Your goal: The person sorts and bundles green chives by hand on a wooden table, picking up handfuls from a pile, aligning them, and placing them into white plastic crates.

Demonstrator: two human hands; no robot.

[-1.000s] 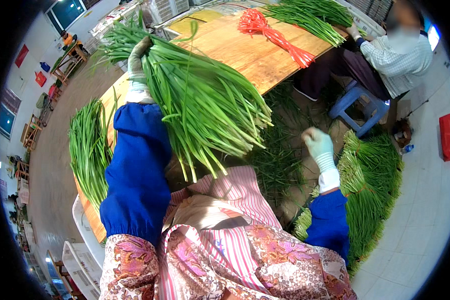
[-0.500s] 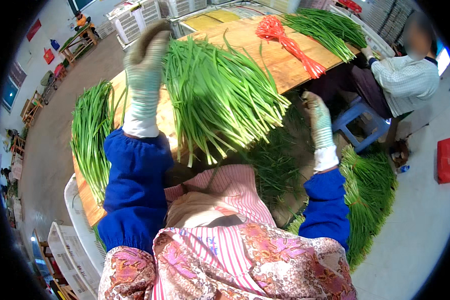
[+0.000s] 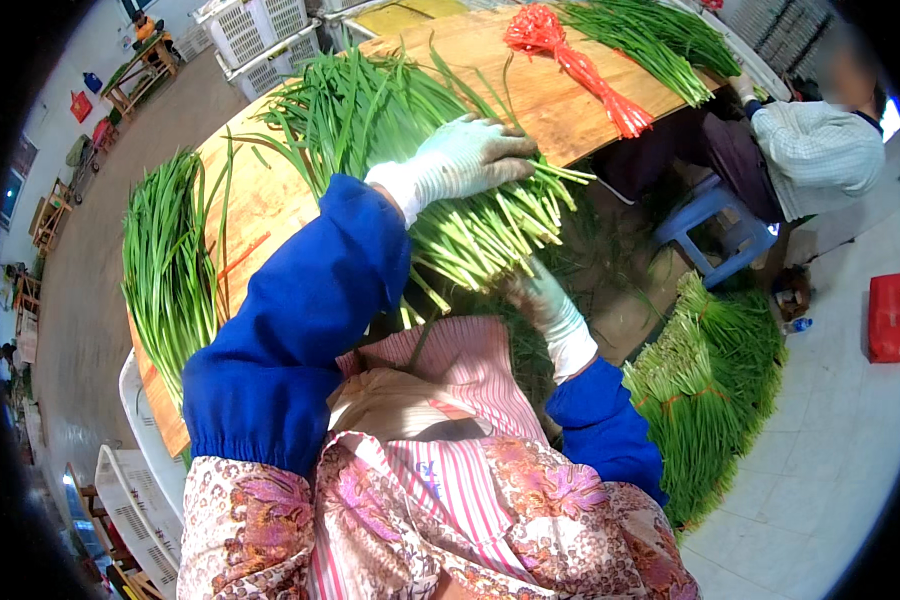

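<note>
Right hand (image 3: 538,295) is mostly hidden under the chives (image 3: 420,150); only the gloved back and wrist show, so whether its fingers are apart or closed cannot be told. Left hand (image 3: 465,158), in a pale glove, lies flat on top of the chives near their cut ends, fingers together and stretched across the stalks, not wrapped around them. The chives lie on the table (image 3: 260,200), cut ends overhanging the near edge toward the person, leaf tips fanning to the far left. The person's blue sleeves and striped apron cover the table's near edge.

Counted: one loose pile (image 3: 165,265) of chives at the left end of the table; one more pile (image 3: 660,40) at the far right end, partly cut off by the frame; one bunch of red ties (image 3: 570,55) between them. On the floor at right, a heap of tied bundles (image 3: 705,385), number hard to make out. One blue stool (image 3: 710,215); a co-worker (image 3: 815,155) at far right, hands hidden. White crates (image 3: 260,30) far left, at least two; more cut off at lower left. One red box (image 3: 888,318) at the right edge.
</note>
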